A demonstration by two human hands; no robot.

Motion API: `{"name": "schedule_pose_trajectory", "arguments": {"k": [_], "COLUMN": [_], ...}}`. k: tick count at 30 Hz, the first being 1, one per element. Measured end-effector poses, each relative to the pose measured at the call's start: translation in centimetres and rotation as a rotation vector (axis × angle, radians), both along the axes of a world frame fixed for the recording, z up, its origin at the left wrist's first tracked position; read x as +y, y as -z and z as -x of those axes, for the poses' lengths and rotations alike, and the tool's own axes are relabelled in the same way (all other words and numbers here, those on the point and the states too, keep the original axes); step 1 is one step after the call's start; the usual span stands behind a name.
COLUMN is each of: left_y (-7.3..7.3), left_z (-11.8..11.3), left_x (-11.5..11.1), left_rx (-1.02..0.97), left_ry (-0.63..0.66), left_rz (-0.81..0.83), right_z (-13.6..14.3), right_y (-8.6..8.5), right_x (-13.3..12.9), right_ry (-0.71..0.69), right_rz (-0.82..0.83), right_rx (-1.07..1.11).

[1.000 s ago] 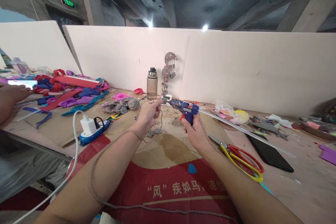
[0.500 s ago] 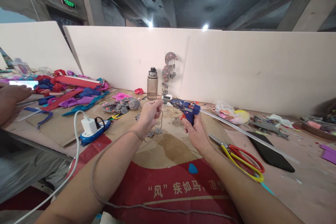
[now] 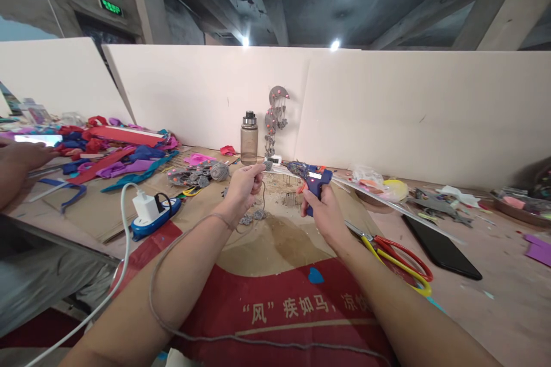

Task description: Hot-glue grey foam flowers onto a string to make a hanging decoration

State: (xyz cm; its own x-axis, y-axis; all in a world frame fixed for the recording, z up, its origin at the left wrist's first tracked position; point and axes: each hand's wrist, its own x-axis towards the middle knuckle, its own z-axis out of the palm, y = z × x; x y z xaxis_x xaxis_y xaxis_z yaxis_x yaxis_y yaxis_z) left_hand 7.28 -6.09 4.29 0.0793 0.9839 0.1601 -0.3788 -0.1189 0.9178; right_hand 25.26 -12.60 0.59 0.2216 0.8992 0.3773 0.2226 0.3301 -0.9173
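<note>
My left hand (image 3: 244, 186) pinches a small grey piece (image 3: 267, 166) between its fingertips. Grey yarn (image 3: 181, 229) hangs from that hand, loops round my left forearm and runs across the red printed sheet. In my right hand (image 3: 321, 209) is a blue glue gun (image 3: 316, 179), its nozzle pointing left, a short gap from the grey piece. A long clear glue stick (image 3: 387, 205) extends behind the gun. Small grey yarn pieces (image 3: 253, 217) lie on the brown paper below my left hand.
A bottle (image 3: 249, 139) and a grey hanging ornament (image 3: 278, 109) stand at the back. Scissors (image 3: 400, 264) and a black phone (image 3: 441, 246) lie right. Left are a blue power strip (image 3: 155, 219), coloured scraps (image 3: 116, 146) and another person's hand (image 3: 21, 160). A yarn ball (image 3: 220, 171) sits back left.
The glue gun in my right hand has moved slightly right, away from the grey piece, and is turned a little. My left hand still pinches the piece, nearly unmoved.
</note>
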Motion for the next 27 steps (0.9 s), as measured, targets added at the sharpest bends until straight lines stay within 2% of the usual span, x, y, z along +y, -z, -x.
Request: {"name": "schedule_pose_trajectory", "arguments": {"k": [2, 4, 6, 12, 15, 17, 19, 21, 23, 27], "left_y": [0.0, 0.1, 0.2, 0.7, 0.9, 1.0, 1.1, 1.1, 1.0, 0.8], "left_z": [0.0, -0.2, -0.5, -1.2, -1.2, -1.2, -1.2, -1.3, -1.5, -1.7], "left_x": [-0.1, -0.4, -0.6, -1.1, -1.0, -0.9, -0.9, -1.0, -1.3, -1.9], "left_rx": [0.027, 0.084, 0.155, 0.313, 0.363, 0.377, 0.390, 0.404, 0.423, 0.472], "left_ry": [-0.009, 0.006, 0.049, 0.198, 0.247, 0.260, 0.271, 0.275, 0.278, 0.317], "left_rz": [-0.015, -0.054, -0.095, -0.100, -0.100, -0.104, -0.108, -0.116, -0.122, -0.103], "right_z": [-0.6, -1.3, -1.8, -1.8, -2.0, -2.2, -2.1, -1.7, -1.2, -0.6], "right_y": [0.1, 0.4, 0.8, 1.1, 0.6, 0.2, -0.3, -0.8, -1.0, -0.9], "right_x": [0.7, 1.6, 2.4, 3.5, 3.0, 2.5, 2.0, 1.5, 1.1, 0.7], "right_ry": [0.041, 0.125, 0.176, 0.205, 0.270, 0.258, 0.156, 0.019, -0.079, -0.113], "right_rz": [0.166, 0.333, 0.433, 0.471, 0.381, 0.230, 0.122, 0.108, 0.124, 0.103], "right_rx": [-0.094, -0.361, -0.599, -0.763, -0.866, -0.811, -0.590, -0.332, -0.179, -0.154]}}
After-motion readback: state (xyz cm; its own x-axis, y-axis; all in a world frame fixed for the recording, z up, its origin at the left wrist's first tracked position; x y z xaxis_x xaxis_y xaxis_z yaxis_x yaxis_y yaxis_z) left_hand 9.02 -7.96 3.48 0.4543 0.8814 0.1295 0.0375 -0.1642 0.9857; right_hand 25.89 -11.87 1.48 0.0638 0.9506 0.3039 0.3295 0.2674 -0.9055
